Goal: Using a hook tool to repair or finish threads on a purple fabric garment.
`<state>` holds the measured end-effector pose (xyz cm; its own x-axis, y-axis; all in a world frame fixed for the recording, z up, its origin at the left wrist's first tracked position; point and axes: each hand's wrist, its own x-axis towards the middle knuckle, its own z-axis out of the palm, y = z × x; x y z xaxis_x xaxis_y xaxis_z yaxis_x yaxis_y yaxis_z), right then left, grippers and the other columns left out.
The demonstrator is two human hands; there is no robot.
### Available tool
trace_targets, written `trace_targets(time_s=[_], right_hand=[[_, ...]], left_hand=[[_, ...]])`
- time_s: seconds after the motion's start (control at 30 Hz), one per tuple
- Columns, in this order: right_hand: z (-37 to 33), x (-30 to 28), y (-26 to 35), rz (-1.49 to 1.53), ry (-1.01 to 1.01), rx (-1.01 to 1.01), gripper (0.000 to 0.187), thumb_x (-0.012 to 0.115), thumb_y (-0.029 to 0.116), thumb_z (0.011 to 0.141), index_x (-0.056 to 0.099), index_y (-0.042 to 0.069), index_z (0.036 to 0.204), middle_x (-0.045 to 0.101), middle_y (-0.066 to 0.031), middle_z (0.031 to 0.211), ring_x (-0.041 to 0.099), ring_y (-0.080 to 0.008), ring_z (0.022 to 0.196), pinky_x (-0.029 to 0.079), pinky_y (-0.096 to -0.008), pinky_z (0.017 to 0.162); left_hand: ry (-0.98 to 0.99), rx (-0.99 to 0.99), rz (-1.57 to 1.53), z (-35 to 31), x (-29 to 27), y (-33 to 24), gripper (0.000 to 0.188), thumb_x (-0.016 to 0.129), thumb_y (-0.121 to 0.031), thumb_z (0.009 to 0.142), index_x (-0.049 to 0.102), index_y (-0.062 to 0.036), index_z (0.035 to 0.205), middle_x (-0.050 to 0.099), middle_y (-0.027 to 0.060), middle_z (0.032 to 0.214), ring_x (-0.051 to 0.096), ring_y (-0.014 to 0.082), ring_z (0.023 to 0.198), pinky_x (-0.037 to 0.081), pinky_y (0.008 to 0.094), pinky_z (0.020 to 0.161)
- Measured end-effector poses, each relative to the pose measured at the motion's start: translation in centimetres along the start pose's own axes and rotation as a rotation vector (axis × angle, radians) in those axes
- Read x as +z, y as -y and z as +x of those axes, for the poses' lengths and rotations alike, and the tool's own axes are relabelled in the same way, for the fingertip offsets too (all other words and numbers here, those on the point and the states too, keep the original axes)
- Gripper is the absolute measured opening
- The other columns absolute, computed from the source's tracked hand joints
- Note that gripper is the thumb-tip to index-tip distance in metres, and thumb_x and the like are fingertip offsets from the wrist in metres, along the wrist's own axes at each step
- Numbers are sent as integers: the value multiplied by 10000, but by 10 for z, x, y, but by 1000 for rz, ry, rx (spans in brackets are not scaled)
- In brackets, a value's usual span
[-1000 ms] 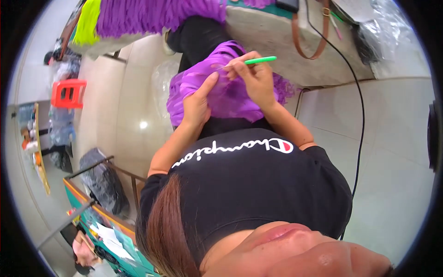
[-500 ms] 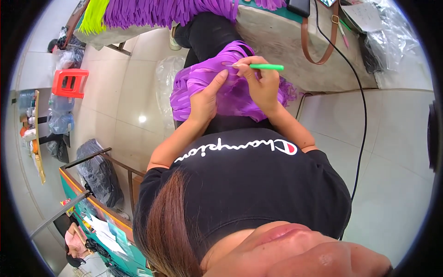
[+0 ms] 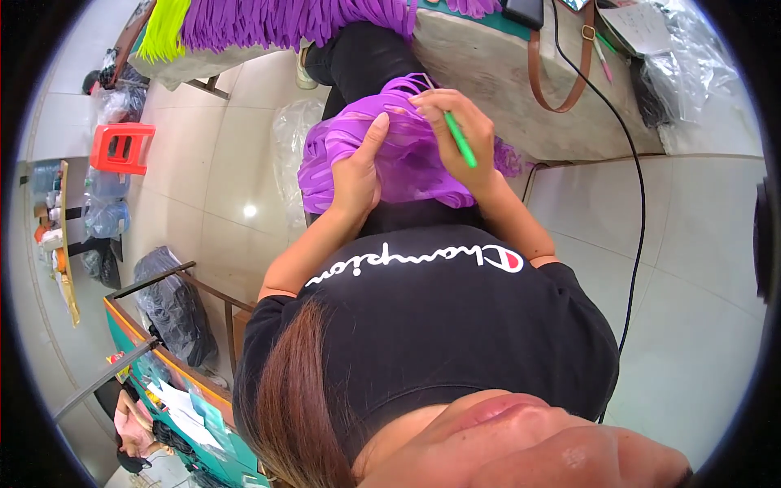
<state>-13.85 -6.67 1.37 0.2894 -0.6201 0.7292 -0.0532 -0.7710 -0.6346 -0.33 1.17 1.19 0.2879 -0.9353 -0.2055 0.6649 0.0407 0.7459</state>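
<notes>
A bunched purple piece of sheer fabric with strips and loops point(image 3: 411, 172) lies over my lap. My left hand point(image 3: 358, 180) grips its left side, thumb on top and the other fingers hidden beneath the cloth. In my right hand point(image 3: 472, 122) is a slim needle-like tool with a bright green handle point(image 3: 460, 140), which slants down toward my wrist. The right thumb and fingertips are pinched together at the fabric's upper edge, beside a raised loop of purple strip point(image 3: 419, 80). The tool's thin metal tip is hidden by my fingers.
Purple fringe point(image 3: 293, 23) and yellow-green fringe point(image 3: 165, 31) hang off the table ahead. A brown strap point(image 3: 537, 77) and black cable point(image 3: 633, 163) hang at right. Clear plastic point(image 3: 293, 134) lies on the floor left of my lap; a red stool point(image 3: 120, 149) stands farther left.
The green handle has swung from pointing right to pointing down toward my wrist. My right fingers have shifted slightly up at the fabric's edge; my left hand has barely moved.
</notes>
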Motion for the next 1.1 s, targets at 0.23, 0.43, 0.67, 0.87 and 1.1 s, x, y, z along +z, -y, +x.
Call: trace_targets(time_s=[0.23, 0.43, 0.67, 0.87, 1.1], right_hand=[[-1, 8, -1, -45, 89, -39, 163, 666, -6, 796, 652, 16, 957, 664, -125, 939, 658, -263, 866, 525, -324, 755], [1, 8, -3, -153, 143, -143, 210, 678, -9, 756, 659, 17, 964, 666, -110, 941, 657, -259, 849, 530, -331, 731], [5, 8, -5, -319, 165, -299, 221, 696, 1, 712, 663, 27, 930, 676, -92, 897, 660, -241, 801, 522, -320, 688], [-6, 8, -3, -222, -93, -32, 92, 630, 5, 813, 669, 24, 894, 684, -98, 849, 660, -201, 741, 509, -288, 667], [-52, -42, -61, 1171, -456, 953, 252, 509, 103, 956, 518, 0, 1186, 599, -160, 1174, 625, -155, 880, 518, -273, 794]], left_hand=[[35, 20, -18, -2, -3, 4, 245, 566, -47, 912, 569, 14, 1150, 614, 90, 1107, 595, 164, 1034, 460, 295, 924], [64, -13, -20, -3, -4, 3, 248, 575, -44, 902, 575, 11, 1144, 616, 85, 1105, 593, 160, 1032, 460, 293, 912], [43, -78, -54, 0, -7, 3, 230, 572, -36, 895, 595, 8, 1119, 626, 86, 1089, 597, 164, 1027, 458, 293, 909], [138, -27, 14, 0, -1, 0, 282, 512, -117, 927, 573, 38, 1154, 622, 147, 1142, 604, 222, 1054, 445, 351, 957], [64, -64, -141, 3, 1, -6, 306, 512, -175, 943, 555, 29, 1168, 622, 142, 1128, 582, 226, 1075, 428, 369, 975]])
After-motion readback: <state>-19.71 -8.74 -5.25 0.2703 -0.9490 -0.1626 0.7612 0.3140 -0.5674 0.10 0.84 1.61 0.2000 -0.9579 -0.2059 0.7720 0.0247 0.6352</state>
